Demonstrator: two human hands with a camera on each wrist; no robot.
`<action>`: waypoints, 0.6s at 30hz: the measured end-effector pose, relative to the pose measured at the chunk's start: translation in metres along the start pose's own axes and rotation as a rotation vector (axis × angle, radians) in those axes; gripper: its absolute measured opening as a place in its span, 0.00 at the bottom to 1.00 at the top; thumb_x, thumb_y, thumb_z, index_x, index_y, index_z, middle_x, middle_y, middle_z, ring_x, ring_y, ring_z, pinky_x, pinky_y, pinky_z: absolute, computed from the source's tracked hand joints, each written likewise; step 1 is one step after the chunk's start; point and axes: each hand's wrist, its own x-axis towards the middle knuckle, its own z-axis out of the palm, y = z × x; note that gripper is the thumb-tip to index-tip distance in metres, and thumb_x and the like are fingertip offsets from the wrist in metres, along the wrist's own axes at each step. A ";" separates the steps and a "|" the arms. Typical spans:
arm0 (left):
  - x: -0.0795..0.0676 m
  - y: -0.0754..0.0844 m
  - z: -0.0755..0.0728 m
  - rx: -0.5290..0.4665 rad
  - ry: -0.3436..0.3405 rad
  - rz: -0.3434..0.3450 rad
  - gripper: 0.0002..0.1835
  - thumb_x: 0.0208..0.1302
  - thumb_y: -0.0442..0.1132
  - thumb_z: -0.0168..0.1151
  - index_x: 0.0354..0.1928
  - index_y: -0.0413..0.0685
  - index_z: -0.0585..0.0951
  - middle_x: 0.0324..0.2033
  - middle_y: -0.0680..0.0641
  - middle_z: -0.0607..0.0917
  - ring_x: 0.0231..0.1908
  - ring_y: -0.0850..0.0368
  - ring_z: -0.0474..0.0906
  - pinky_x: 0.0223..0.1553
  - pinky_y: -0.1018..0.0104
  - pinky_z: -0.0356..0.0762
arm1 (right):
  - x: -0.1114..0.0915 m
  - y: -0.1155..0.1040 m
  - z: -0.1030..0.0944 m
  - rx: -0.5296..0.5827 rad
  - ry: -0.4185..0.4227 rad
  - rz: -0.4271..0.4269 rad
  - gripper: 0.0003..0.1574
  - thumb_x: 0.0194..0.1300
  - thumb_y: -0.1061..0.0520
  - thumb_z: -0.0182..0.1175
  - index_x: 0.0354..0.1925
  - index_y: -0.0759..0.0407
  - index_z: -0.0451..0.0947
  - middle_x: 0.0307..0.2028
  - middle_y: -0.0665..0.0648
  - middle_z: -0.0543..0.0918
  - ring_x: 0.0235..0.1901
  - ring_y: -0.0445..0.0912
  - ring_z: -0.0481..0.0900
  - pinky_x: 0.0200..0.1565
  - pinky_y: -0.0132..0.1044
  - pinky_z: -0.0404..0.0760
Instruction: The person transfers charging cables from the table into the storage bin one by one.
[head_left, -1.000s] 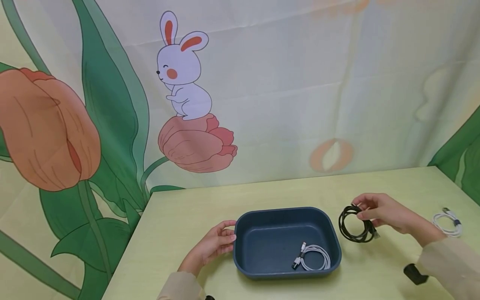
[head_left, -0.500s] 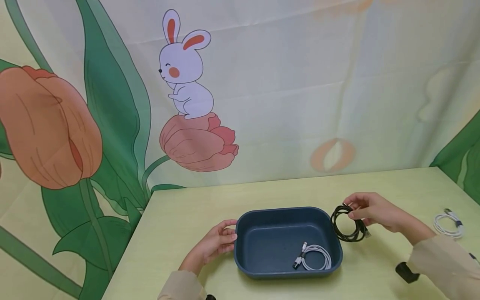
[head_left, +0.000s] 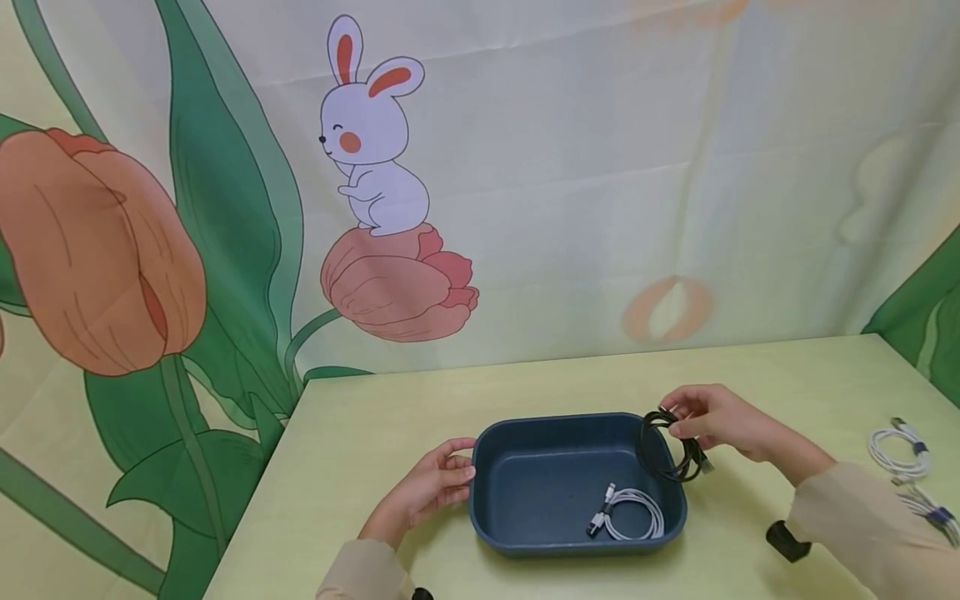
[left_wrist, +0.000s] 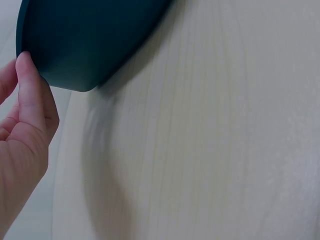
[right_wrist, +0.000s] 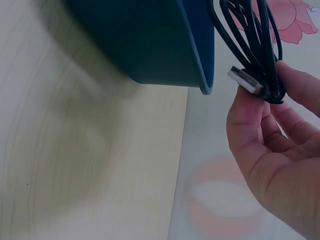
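Note:
A coiled black USB cable (head_left: 686,460) hangs from my right hand (head_left: 723,423), pinched between thumb and fingers. Its loop overlaps the right rim of a dark blue rectangular bin (head_left: 555,422). In the right wrist view, the silver USB plug (right_wrist: 245,80) sticks out beside the fingers, above the level of the rim. My left hand (head_left: 431,483) rests its fingertips against the bin's left outer wall, thumb toward me. The left wrist view shows that thumb (left_wrist: 29,90) touching the bin near its rim. Inside the bin, at the front right, lies a coiled white cable (head_left: 633,512).
At the table's right side lie two more coiled white cables with dark ties, one farther back (head_left: 898,450) and one (head_left: 930,512) partly behind the right sleeve (head_left: 862,525). A printed cloth (head_left: 562,208) with a rabbit and tulips hangs behind the pale yellow table (head_left: 390,408).
My right hand has carried the black cable leftward, from beside the bin to over its right rim. The second white cable at the right has come into sight. The left hand keeps its place.

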 end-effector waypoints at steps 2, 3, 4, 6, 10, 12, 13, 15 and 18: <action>0.000 0.000 0.000 0.005 0.008 -0.003 0.25 0.60 0.31 0.53 0.59 0.41 0.60 0.33 0.52 0.73 0.27 0.64 0.75 0.30 0.75 0.76 | 0.003 0.000 0.002 -0.006 0.003 -0.001 0.27 0.54 0.58 0.60 0.49 0.70 0.65 0.32 0.56 0.70 0.27 0.42 0.70 0.24 0.33 0.74; 0.001 -0.001 0.000 0.007 0.012 -0.006 0.25 0.60 0.31 0.53 0.59 0.41 0.60 0.33 0.52 0.73 0.27 0.64 0.75 0.30 0.75 0.76 | 0.004 -0.001 0.004 -0.008 0.004 -0.001 0.28 0.54 0.57 0.61 0.49 0.70 0.65 0.32 0.56 0.70 0.27 0.42 0.70 0.25 0.33 0.75; 0.001 -0.001 0.000 0.010 0.015 -0.006 0.25 0.60 0.31 0.53 0.59 0.41 0.60 0.32 0.52 0.73 0.27 0.64 0.75 0.30 0.74 0.76 | 0.005 -0.001 0.005 -0.009 0.007 0.000 0.28 0.54 0.57 0.61 0.49 0.70 0.65 0.32 0.56 0.70 0.27 0.42 0.70 0.25 0.33 0.75; 0.001 -0.001 0.000 0.013 0.019 -0.007 0.25 0.60 0.31 0.53 0.59 0.42 0.60 0.32 0.52 0.73 0.27 0.64 0.74 0.30 0.74 0.76 | 0.007 -0.003 0.007 -0.014 0.010 -0.005 0.27 0.54 0.58 0.61 0.49 0.70 0.65 0.32 0.56 0.70 0.28 0.43 0.70 0.25 0.34 0.75; 0.001 -0.001 -0.001 0.018 0.019 -0.004 0.25 0.60 0.31 0.52 0.59 0.42 0.60 0.32 0.52 0.73 0.27 0.64 0.74 0.30 0.74 0.76 | 0.012 -0.006 0.012 -0.030 0.020 -0.016 0.26 0.55 0.58 0.60 0.49 0.70 0.66 0.33 0.57 0.70 0.30 0.45 0.70 0.28 0.36 0.76; 0.001 -0.001 -0.001 0.019 0.020 -0.003 0.25 0.60 0.31 0.53 0.59 0.42 0.61 0.32 0.52 0.73 0.27 0.64 0.74 0.30 0.74 0.76 | 0.015 -0.008 0.015 -0.041 0.027 -0.022 0.26 0.55 0.59 0.59 0.50 0.69 0.66 0.34 0.58 0.70 0.31 0.45 0.71 0.30 0.37 0.77; 0.001 -0.002 -0.001 0.019 0.020 -0.003 0.25 0.60 0.31 0.53 0.59 0.42 0.61 0.32 0.52 0.73 0.27 0.64 0.74 0.30 0.74 0.76 | 0.017 -0.009 0.016 -0.047 0.028 -0.029 0.25 0.56 0.59 0.59 0.50 0.69 0.66 0.35 0.59 0.70 0.32 0.46 0.71 0.31 0.37 0.77; 0.001 -0.002 -0.001 0.019 0.021 -0.002 0.25 0.59 0.32 0.54 0.59 0.42 0.61 0.32 0.52 0.73 0.28 0.64 0.74 0.30 0.74 0.76 | 0.019 -0.011 0.018 -0.057 0.030 -0.040 0.25 0.56 0.59 0.58 0.50 0.69 0.66 0.36 0.60 0.71 0.32 0.46 0.71 0.32 0.38 0.77; 0.001 -0.002 -0.002 0.019 0.023 -0.004 0.27 0.58 0.34 0.56 0.59 0.42 0.61 0.33 0.52 0.73 0.28 0.63 0.74 0.31 0.74 0.76 | 0.023 -0.014 0.022 -0.068 0.030 -0.053 0.23 0.56 0.61 0.58 0.50 0.69 0.67 0.37 0.61 0.71 0.33 0.46 0.72 0.33 0.39 0.78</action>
